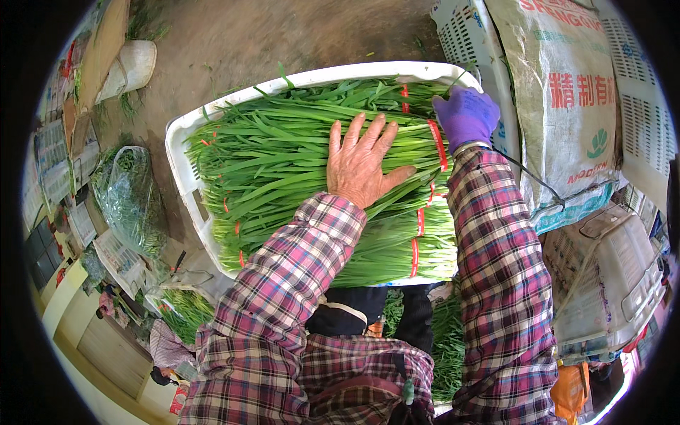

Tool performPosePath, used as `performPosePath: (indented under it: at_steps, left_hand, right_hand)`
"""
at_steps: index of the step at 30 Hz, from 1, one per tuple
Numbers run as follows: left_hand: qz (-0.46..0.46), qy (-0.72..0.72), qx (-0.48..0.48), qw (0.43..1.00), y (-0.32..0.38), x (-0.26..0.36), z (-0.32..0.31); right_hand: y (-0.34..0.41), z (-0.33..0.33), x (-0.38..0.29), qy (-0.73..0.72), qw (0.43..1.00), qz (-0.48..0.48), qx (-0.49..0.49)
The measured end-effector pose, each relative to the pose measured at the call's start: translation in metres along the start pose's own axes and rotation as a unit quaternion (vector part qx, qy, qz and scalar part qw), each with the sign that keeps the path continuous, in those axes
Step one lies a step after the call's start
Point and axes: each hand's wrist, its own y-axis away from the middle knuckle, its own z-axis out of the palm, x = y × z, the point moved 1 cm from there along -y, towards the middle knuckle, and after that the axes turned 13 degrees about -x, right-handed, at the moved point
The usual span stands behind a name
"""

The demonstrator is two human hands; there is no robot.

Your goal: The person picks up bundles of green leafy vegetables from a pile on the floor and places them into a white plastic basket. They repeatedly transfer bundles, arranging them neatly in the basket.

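Observation:
A white plastic crate [183,154] in front of me is filled with green bunches of garlic chives [265,154]. Red bands [436,144] tie the bunches, mostly near their pale ends on the right. My left hand [363,159] is bare and lies flat on top of the leaves, fingers somewhat spread. In a purple glove, my right hand [467,114] is at the crate's far right corner, beside the banded ends. Its fingertips are partly hidden, so whether it grips the rim or some stems does not show.
White perforated crates [465,40] and a printed woven sack [574,106] stand on the right, above a bagged stack of crates [605,276]. On the left are a clear plastic bag of greens [130,196] and a white bucket [130,69]. Another person [167,345] is at lower left.

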Motion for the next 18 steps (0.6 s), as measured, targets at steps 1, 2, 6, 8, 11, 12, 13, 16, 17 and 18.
performPosePath:
  at_steps: [1,2,6,8,11,12,13,16,17,18]
  left_hand:
    - [0.0,0.005,0.002,1.0,0.0,0.0,0.0]
    - [0.0,0.005,0.006,1.0,0.0,0.0,0.0]
    - [0.001,-0.001,0.001,1.0,0.0,-0.001,0.0]
    - [0.002,0.0,-0.002,1.0,0.0,-0.001,0.0]
    - [0.007,0.01,-0.001,1.0,0.001,-0.002,0.001]
    - [0.01,0.01,0.006,1.0,0.0,-0.003,0.001]
    - [0.007,0.01,0.003,1.0,0.0,-0.003,0.001]
    - [0.007,0.01,-0.001,1.0,-0.001,-0.004,0.0]
    - [0.006,0.009,-0.002,1.0,-0.002,-0.004,0.0]
    - [0.002,0.01,-0.012,1.0,-0.002,-0.004,-0.001]
  right_hand:
    - [-0.001,0.003,0.002,-0.008,1.0,0.004,-0.008]
    - [-0.003,0.005,0.004,-0.015,1.0,0.005,-0.003]
    - [-0.004,0.018,0.015,-0.131,0.985,-0.069,0.084]
    - [-0.006,0.024,0.021,-0.234,0.97,-0.052,0.034]
    - [-0.006,0.018,0.034,-0.445,0.893,-0.045,0.056]
    - [-0.003,0.012,0.043,-0.561,0.825,-0.025,0.056]
    - [-0.001,0.006,0.049,-0.672,0.738,-0.009,0.054]
    - [0.049,-0.013,0.102,-0.566,0.785,-0.213,0.136]
    - [0.078,-0.012,0.127,-0.558,0.802,-0.165,0.134]
    - [0.102,-0.008,0.149,-0.531,0.83,-0.133,0.11]
